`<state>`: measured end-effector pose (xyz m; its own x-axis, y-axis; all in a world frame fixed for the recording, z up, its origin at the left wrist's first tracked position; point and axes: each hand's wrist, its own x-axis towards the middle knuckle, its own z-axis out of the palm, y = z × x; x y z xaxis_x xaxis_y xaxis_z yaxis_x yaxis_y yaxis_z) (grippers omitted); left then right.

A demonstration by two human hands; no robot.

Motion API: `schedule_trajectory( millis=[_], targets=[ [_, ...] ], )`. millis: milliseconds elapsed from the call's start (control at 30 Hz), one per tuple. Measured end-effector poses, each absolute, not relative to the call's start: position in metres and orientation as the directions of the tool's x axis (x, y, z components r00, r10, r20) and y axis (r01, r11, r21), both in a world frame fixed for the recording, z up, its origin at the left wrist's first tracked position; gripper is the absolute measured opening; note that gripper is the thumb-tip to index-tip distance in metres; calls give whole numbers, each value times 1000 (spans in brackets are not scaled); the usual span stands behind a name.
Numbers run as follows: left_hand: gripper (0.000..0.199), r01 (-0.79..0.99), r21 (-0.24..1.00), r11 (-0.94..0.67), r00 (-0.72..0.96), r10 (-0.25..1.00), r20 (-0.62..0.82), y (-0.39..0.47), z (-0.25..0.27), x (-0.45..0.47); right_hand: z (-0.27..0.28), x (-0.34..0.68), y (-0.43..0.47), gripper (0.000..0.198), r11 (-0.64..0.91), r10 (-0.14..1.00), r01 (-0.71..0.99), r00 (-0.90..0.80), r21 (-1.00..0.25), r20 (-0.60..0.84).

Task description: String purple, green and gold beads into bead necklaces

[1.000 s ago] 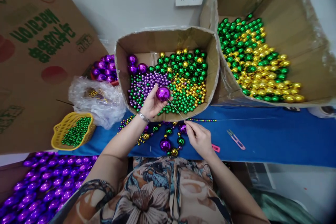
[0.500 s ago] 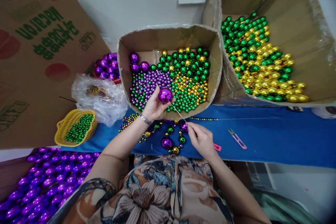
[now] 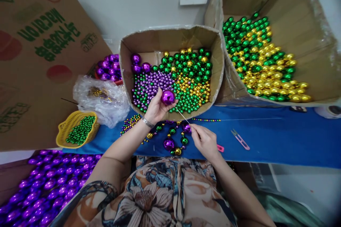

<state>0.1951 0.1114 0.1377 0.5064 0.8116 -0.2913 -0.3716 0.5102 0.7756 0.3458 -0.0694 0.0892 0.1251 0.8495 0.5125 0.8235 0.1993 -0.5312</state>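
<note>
Purple bead (image 3: pixel 168 97) pinched in left hand (image 3: pixel 157 108) fingertips; right hand (image 3: pixel 204 141) pinches needle (image 3: pixel 182 114). Risk: glossy bead slips, or the needle misses the hole and pricks a finger.

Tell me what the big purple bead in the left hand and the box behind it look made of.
Purple bead: likely metallised plastic, glossy, mirror-like highlights; could be glass. Box: brown corrugated cardboard, matte, with bent, worn edges.

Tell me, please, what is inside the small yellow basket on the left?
The yellow basket holds a heap of small green beads. Only the top layer shows; whatever lies beneath them, and the basket's floor, are covered.
</note>
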Motion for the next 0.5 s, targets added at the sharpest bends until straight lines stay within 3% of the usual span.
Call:
schedule_trajectory(
  millis=[200,333,500],
  targets=[
    [46,-356,904,236,457,888,-52,83,130,201,89,340,-66,21,160,836,830,175,-535,521],
    [45,-372,850,372,545,829,-125,73,125,202,90,340,-67,20,164,866,754,198,-636,459],
    [43,-368,889,272,528,848,-41,65,117,202,84,341,-67,19,177,849,794,176,-581,498]
  ],
)
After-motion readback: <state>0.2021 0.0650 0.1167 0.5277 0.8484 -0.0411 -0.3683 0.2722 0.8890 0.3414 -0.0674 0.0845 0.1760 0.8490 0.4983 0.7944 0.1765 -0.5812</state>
